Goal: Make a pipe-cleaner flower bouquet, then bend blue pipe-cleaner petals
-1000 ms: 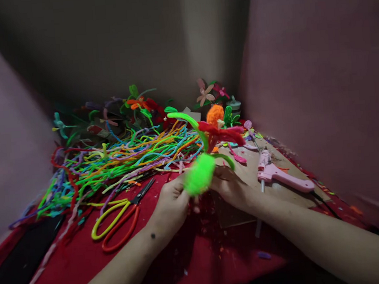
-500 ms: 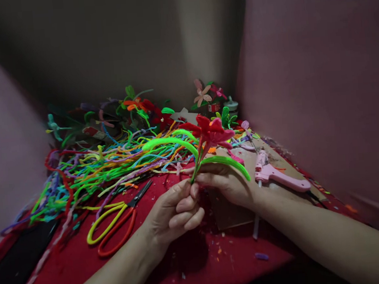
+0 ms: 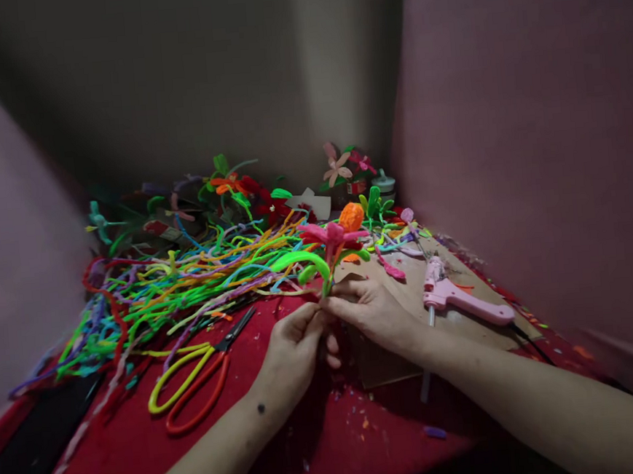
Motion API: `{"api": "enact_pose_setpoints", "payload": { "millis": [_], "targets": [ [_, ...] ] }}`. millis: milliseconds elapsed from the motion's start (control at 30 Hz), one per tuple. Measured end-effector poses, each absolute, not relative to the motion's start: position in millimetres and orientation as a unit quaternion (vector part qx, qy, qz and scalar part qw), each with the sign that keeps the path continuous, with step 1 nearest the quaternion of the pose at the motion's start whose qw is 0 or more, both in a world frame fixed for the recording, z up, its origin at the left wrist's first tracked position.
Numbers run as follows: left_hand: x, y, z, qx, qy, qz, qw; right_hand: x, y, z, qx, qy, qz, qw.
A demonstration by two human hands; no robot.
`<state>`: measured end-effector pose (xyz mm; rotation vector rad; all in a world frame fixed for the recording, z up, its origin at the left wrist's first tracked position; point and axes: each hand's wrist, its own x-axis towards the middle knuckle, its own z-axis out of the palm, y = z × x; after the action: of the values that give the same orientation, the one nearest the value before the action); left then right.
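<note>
Both hands meet just above the red cloth (image 3: 322, 441) near the middle of the table. The left hand (image 3: 292, 345) and the right hand (image 3: 380, 311) bring their fingertips together and pinch the bottom of the green stem (image 3: 327, 289) of a pipe-cleaner flower (image 3: 330, 236). The flower rises from that pinch and leans toward the far side. Its pink-red petals are on top and its green leaves (image 3: 303, 261) curl out to the left just below them. Half a second ago the flower stood higher, with its leaves arching wide to both sides. The left hand then had its fingers loosely curled under the stem; now it has closed in against the right, and the whole flower sits lower and closer to the table. An orange pompom (image 3: 351, 217) shows just behind the petals; whether it belongs to this flower I cannot tell. To the left lies a tangle of loose pipe cleaners (image 3: 188, 273), with yellow-and-orange-handled scissors (image 3: 196, 381) nearer. To the right, a pink glue gun (image 3: 458, 299) rests on a sheet of cardboard (image 3: 413, 284). Finished flowers (image 3: 337, 166) stand at the far edge by the wall.
</note>
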<state>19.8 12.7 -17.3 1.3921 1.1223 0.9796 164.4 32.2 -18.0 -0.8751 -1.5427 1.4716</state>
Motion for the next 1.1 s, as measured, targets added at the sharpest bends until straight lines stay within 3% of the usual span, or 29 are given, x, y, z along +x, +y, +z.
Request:
{"api": "enact_pose_setpoints", "payload": {
  "millis": [133,200,333,467,700,767,867,933,1100],
  "targets": [
    [21.1,16.4,-21.0,0.502,0.425,0.436,0.614,173.3,30.7,-12.8,-0.442,-0.706,0.422,0.357],
    [20.8,18.6,-22.5,0.475,0.406,0.443,0.643,178.2,27.6,-8.1,-0.473,-0.715,0.395,0.329],
    [22.1,19.0,-23.9,0.51,0.438,0.423,0.608,186.2,22.2,-4.4,-0.499,-0.706,0.404,0.298],
    [26.8,18.4,-24.3,0.577,0.481,0.366,0.549,191.1,23.9,-12.4,-0.45,-0.684,0.477,0.318],
    [26.9,24.5,-16.4,0.594,0.522,0.299,0.533,193.7,28.6,-20.8,-0.455,-0.597,0.57,0.336],
    [15.8,22.7,-8.6,0.632,0.549,0.298,0.458,195.2,28.1,-21.4,-0.453,-0.588,0.579,0.336],
    [-19.7,13.5,5.6,0.715,0.577,0.316,0.235,198.3,28.1,-25.4,-0.442,-0.599,0.575,0.34],
    [-52.9,4.2,12.1,0.725,0.61,0.286,0.143,199.9,28.4,-28.6,-0.438,-0.606,0.57,0.34],
    [-118.4,-12.3,6.3,0.693,0.709,0.12,0.054,199.1,26.8,-26.9,-0.437,-0.589,0.592,0.334]
  ]
}}
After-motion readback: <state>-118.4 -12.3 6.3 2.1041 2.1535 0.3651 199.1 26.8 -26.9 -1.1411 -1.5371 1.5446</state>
